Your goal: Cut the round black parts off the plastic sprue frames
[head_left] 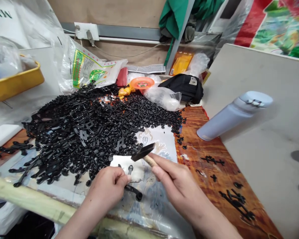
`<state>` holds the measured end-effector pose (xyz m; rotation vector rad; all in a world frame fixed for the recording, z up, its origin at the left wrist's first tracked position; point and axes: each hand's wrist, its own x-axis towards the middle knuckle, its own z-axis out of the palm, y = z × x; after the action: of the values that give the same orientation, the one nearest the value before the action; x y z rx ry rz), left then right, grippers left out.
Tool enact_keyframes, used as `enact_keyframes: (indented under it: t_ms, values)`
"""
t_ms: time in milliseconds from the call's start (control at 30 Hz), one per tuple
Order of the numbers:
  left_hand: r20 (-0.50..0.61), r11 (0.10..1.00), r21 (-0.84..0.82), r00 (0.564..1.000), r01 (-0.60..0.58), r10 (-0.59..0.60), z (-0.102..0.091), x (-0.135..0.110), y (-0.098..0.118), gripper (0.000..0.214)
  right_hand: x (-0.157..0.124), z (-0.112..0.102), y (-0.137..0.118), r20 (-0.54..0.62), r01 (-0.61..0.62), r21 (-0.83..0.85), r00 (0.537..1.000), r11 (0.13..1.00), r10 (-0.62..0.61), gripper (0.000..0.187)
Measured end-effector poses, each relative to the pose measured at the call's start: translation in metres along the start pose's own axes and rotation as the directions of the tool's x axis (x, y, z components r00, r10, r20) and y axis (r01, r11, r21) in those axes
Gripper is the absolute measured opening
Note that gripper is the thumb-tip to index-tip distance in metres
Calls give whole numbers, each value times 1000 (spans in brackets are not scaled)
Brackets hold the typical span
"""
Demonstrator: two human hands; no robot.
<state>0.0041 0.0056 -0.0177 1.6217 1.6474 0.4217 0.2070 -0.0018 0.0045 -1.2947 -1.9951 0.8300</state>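
My right hand [173,177] is wrapped round the wooden handle of a hammer [143,152], whose dark head is raised just above a small white block [137,174]. On that block my left hand [108,186] pinches a small black plastic part [130,169] between thumb and fingers; its round end points away from me. Another black part [134,192] lies below the block, close to the left fingertips. Beyond both hands spreads a big heap of black plastic pieces [89,122], some strip-shaped, others small and round-headed.
A pale blue bottle [229,118] stands at the right beside a grey panel [264,139]. Loose black parts [236,200] lie on the wooden tabletop [199,192]. Behind the heap are a black bag [184,88], an orange dish [142,83] and plastic sacks [92,69]. A yellow bin [17,83] is at left.
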Motion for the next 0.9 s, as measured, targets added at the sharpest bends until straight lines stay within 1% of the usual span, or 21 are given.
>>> enact_keyframes:
  t_ms: [67, 100, 200, 233, 267, 367, 400, 467, 533, 600, 633, 700, 767, 900]
  values:
    - [-7, 1000, -24, 1000, -2, 1, -1, 0, -1, 39, 1, 2, -2, -24, 56, -8, 998, 998, -56, 37]
    - [-4, 999, -35, 1000, -2, 2, -1, 1, -2, 39, 1, 3, -2, -5, 54, -44, 999, 998, -54, 37]
    - [21, 999, -41, 1000, 2, -1, -1, 1, -5, 38, 1, 9, 0, 100, -13, -168, 995, 986, 30, 36]
    - [29, 999, -36, 1000, 5, -4, 0, 1, -6, 38, 0, 9, 0, 105, -29, -183, 993, 983, 49, 36]
    - [34, 1000, -31, 999, 7, -6, 0, 2, -7, 38, 0, 9, 0, 87, -32, -176, 995, 984, 48, 36]
    - [34, 1000, -20, 999, 14, -13, 0, 2, -9, 39, -3, 8, 0, -11, 17, -116, 1000, 993, -18, 39]
    - [35, 1000, -15, 999, 15, -14, 0, 2, -9, 39, -4, 9, 0, -28, 29, -121, 999, 992, -32, 40]
    - [45, 1000, 3, 999, 16, -16, -1, 3, -9, 39, -6, 11, 2, -4, 11, -184, 1000, 983, -12, 40]
    - [57, 1000, 27, 998, 15, -16, -2, 4, -8, 39, -5, 11, 3, 57, -38, -247, 997, 968, 54, 39]
    - [58, 999, 32, 998, 14, -16, -3, 4, -7, 39, -4, 8, 1, 88, -60, -221, 993, 973, 82, 38]
    - [54, 1000, 24, 998, 13, -15, -4, 4, -7, 40, -3, 6, 0, 77, -56, -181, 995, 982, 71, 38]
    - [42, 1000, -3, 999, 14, -14, -4, 4, -6, 41, -3, 5, -4, 10, -32, -105, 999, 994, 33, 38]
    - [21, 999, -30, 1000, 21, -20, -5, 3, -5, 41, -3, 7, -6, -17, -25, -116, 1000, 993, 23, 39]
    - [-11, 997, -54, 999, 46, -47, -4, 2, -3, 41, -3, 12, -7, 81, -75, -265, 992, 961, 99, 38]
